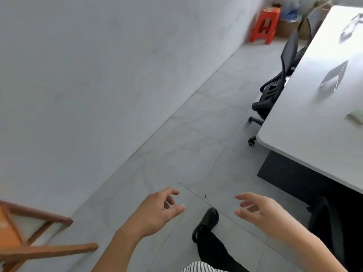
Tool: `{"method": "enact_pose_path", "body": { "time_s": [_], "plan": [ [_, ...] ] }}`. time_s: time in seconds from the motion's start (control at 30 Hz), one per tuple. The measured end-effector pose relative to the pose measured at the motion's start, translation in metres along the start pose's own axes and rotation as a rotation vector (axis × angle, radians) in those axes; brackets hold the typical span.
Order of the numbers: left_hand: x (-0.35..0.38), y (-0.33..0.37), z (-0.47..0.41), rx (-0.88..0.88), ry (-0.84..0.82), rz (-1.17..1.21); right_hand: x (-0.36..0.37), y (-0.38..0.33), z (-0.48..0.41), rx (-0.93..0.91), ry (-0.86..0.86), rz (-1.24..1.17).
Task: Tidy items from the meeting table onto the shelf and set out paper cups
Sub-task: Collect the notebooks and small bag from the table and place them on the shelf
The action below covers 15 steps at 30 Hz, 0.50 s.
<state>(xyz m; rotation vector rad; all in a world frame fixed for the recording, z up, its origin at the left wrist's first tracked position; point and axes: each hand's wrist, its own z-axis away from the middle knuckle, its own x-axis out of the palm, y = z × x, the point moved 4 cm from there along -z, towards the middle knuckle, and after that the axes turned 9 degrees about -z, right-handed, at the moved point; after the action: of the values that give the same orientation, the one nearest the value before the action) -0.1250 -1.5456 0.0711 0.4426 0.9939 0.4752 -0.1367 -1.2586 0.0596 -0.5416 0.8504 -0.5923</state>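
— Right now both hands are empty: left hand and right hand hang over the floor, each grip spread, fingers loosely curled.

— Where's the clutter?

— On the bench, well off to my right: a folded card stand and a green pad, both blurred.

— How will the stand handle?

— Light and springy, I'd judge. I'd pinch it along the top fold, gently, so it doesn't collapse.

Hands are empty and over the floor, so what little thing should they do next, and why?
Probably step right toward the white meeting table and reach for the clear tent-shaped stand. Both the left hand and right hand hang open over the grey tiled floor, holding nothing, while items lie on the tabletop.
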Motion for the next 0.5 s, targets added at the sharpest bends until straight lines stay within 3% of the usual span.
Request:
{"method": "enact_pose_path", "body": {
  "time_s": [0.2,0.4,0.5],
  "plan": [
    [-0.07,0.026,-0.153,0.018,-0.123,-0.141,-0.079,-0.031,-0.139,0.036,0.021,-0.011],
    [-0.163,0.084,-0.291,0.103,-0.046,-0.143,-0.178,-0.085,-0.251,0.01,0.133,0.001],
    [-0.185,0.112,-0.359,0.147,-0.096,-0.119,-0.224,-0.095,-0.29,0.025,0.194,-0.091]
  ]
}}
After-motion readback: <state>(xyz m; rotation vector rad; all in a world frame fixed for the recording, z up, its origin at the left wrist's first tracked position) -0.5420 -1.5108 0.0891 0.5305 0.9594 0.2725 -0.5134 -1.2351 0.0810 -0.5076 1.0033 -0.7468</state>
